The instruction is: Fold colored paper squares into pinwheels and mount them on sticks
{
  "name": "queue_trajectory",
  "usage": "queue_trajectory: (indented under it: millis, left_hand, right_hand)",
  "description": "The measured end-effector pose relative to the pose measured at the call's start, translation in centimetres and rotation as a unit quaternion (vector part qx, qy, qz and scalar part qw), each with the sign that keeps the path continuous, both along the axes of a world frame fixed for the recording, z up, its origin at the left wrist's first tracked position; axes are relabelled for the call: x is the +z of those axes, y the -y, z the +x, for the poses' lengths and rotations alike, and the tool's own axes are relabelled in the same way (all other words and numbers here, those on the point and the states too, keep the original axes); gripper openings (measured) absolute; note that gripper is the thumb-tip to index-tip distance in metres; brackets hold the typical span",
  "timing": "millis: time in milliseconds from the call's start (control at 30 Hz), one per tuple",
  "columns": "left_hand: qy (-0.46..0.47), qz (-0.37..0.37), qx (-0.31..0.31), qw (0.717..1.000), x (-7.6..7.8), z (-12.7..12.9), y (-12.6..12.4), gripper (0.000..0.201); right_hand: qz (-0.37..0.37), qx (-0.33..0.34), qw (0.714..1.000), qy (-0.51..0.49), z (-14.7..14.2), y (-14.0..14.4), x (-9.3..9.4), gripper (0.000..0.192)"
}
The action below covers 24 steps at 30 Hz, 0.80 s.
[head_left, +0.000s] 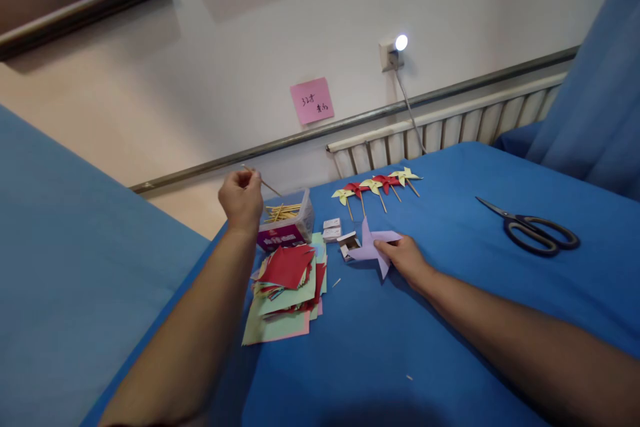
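Note:
Pinched in the fingers of my left hand is a thin wooden stick, raised just above a clear plastic tub that holds many similar sticks. My right hand grips one blade of a lilac paper pinwheel, low over the blue cloth. Just left of the pinwheel lies a small opened box, partly hidden by a paper blade. Two small white boxes sit behind it. Finished pinwheels on sticks, yellow and red, lie in a row farther back.
Stacked coloured paper lies in front of the tub. Dark-handled scissors rest at the right on the blue-covered table. Behind are a radiator, a plug with a cord and a pink note.

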State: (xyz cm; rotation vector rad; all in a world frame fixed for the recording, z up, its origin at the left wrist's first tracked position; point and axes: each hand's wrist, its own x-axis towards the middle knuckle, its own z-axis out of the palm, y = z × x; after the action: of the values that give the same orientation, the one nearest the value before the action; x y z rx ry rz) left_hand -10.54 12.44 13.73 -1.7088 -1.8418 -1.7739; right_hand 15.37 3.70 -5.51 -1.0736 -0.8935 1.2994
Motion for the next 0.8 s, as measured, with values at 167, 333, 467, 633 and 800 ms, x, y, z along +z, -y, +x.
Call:
queue_trajectory:
  millis: [167,333,467,633,800]
  left_hand:
    - [0.266,-0.088,-0.231,0.932,-3.8,7.3,8.8,0.022]
    - [0.321,-0.251,-0.327,0.853,-12.0,12.8,12.3,0.034]
    - [0.337,-0.259,-0.348,0.836,-14.7,13.5,11.5,0.033]
    - [0.317,-0.277,-0.351,0.836,-15.3,12.7,11.1,0.028]
    - [0.329,-0.303,-0.351,0.823,-16.0,12.5,11.0,0.027]
  right_hand:
    - [-0.006,-0.039,0.999,-0.02,0.2,0.4,0.5,0.03]
    - [0.016,-0.042,0.998,-0.037,0.3,1.1,1.7,0.028]
    - [0.035,-0.05,0.998,-0.031,0.3,1.1,1.8,0.028]
    - [0.052,-0.06,0.997,0.006,0.0,0.8,1.2,0.026]
    - [0.047,-0.04,0.998,0.008,-0.4,0.9,0.8,0.025]
